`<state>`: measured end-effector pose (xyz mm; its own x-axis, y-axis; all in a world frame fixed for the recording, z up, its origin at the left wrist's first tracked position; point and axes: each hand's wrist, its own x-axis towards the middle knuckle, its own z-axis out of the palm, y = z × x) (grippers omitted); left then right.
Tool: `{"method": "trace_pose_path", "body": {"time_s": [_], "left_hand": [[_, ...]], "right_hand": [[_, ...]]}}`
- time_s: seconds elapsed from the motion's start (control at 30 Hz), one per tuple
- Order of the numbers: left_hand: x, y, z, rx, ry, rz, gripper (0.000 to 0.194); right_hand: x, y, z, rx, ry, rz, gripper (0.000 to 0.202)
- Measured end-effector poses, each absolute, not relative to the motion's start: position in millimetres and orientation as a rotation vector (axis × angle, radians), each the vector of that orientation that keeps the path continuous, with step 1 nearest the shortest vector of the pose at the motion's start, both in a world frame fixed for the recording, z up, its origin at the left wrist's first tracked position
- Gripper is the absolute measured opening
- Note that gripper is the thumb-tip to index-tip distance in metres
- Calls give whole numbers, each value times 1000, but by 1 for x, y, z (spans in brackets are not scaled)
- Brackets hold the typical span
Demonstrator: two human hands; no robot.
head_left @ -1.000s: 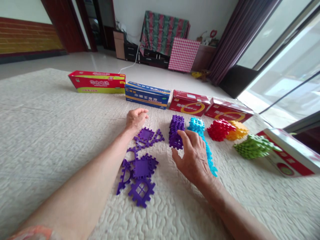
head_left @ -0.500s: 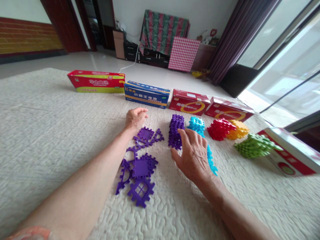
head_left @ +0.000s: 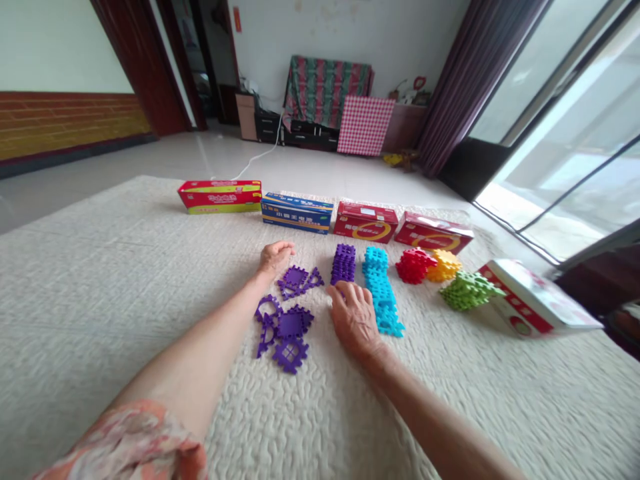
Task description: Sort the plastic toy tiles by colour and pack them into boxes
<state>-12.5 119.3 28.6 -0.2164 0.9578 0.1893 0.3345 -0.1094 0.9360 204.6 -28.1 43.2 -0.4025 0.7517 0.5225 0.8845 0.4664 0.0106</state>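
Fingers bent, right hand [head_left: 355, 315] arches at the toothed purple stack [head_left: 343, 263], grip unclear. Left hand [head_left: 277, 256] curls closed over quilted cloth [head_left: 310, 430].

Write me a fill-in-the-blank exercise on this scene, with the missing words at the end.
1. The right hand is at the near end of the ____ row of pieces.
2. Of the near and far ends of the loose flat pieces, the left hand is closer to the ____ one.
3. The second box from the left in the back line is ____.
4. The pile nearest the white-and-red box is ____.

Missing words: purple; far; blue; green.
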Motion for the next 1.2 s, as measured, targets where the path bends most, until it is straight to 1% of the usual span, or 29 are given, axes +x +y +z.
{"method": "trace_pose_path", "body": {"time_s": [0.17,0.3,0.37,0.5,0.6,0.87,1.07,1.2], "left_hand": [[-34,81,49,1450,1730,1288,34],[-37,37,49,1504,1845,1175,22],[-33,16,45,1570,1856,1132,21],[-24,-10,35,1730,1832,1122,30],[-22,-13,30,1831,1824,1139,32],[-24,-9,22,1998,1832,1151,31],[-21,-9,23,2062,1824,1132,28],[-21,-10,25,2086,1816,1111,27]], "right_hand": [[205,-63,48,-1366,-2324,-184,27],[200,-95,45,-1353,-2298,113,27],[196,-105,43,-1377,-2267,198,29],[198,-115,40,-1372,-2223,206,37],[209,-118,38,-1353,-2245,193,37],[217,-129,44,-1578,-2225,213,38],[214,-129,50,-1529,-2197,185,35],[215,-130,49,-1547,-2208,187,36]]}}
